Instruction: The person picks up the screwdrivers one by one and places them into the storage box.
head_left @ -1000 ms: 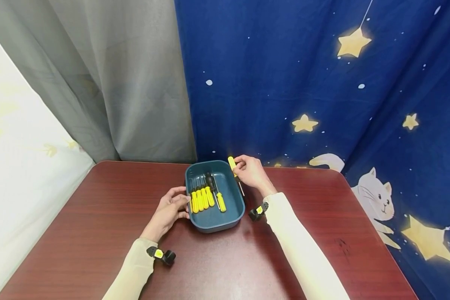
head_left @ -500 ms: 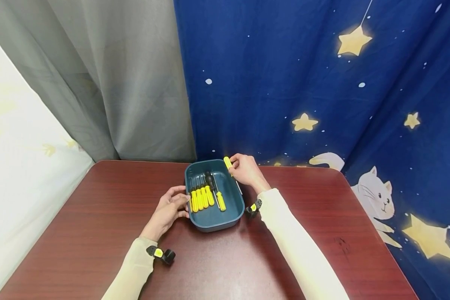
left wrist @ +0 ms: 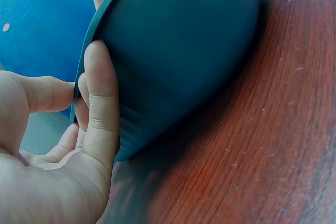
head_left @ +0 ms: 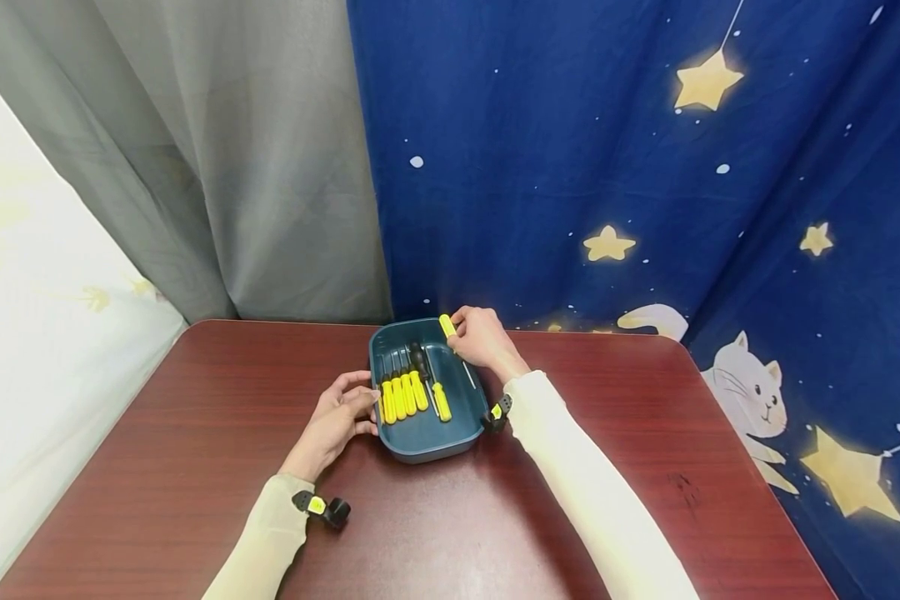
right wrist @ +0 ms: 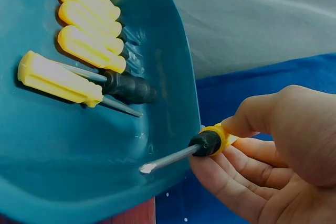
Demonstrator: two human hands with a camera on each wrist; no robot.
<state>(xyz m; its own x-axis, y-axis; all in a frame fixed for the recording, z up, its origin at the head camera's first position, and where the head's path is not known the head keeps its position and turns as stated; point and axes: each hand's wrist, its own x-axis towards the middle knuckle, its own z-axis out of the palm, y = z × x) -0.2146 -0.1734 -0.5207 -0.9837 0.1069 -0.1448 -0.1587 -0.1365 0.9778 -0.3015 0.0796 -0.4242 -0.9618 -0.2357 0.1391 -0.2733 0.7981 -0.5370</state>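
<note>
A dark teal plastic box point(head_left: 427, 456) stands on the table with several screwdrivers in it. Yellow-handled screwdrivers point(head_left: 398, 397) lie side by side along its left wall, their shafts pointing away. Beside them is a black-handled screwdriver point(head_left: 418, 358), turned the other way, and then one more yellow-handled screwdriver point(head_left: 441, 402). My left hand point(head_left: 337, 425) pinches the box's left rim between thumb and fingers. Above the right far part of the box, my right hand point(head_left: 486, 340) holds a yellow and black screwdriver point(right wrist: 207, 142) by its handle, its shaft slanting into the box.
The reddish-brown wooden table point(head_left: 630, 467) extends around the box. Behind it hang a grey curtain point(head_left: 292, 167) and a blue starry curtain point(head_left: 510, 183) close to the far edge. A white curtain point(head_left: 45, 333) hangs at the left.
My right hand has moved left with the screwdriver, from just outside the box's right wall to over the box. My left hand and the box have stayed in place.
</note>
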